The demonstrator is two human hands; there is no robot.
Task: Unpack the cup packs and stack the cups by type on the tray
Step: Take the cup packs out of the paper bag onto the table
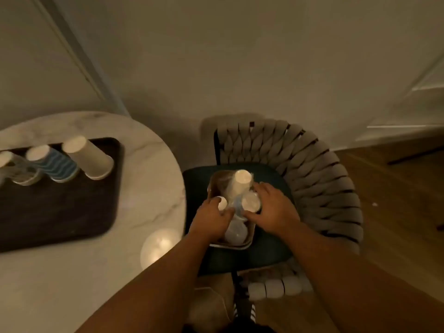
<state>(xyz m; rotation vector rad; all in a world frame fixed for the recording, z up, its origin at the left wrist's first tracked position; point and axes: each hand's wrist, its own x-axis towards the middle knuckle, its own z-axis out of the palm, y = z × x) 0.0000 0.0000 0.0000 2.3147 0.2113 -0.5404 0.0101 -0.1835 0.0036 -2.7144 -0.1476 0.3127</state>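
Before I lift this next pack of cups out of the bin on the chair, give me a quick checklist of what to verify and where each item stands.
1. Grip: the left hand holds a small wrapped pack, and the right hand holds the blue-tinted pack: ok.
2. Bin sits flat on the chair seat: ok.
3. The tall pack beside your hands could tip when you lift: cannot tell.
4. Bare room on the tray: ok.
5. Three upside-down stacks stand on the tray, plain, blue wavy, patterned: ok.
6. Wrappers opened: cannot tell.
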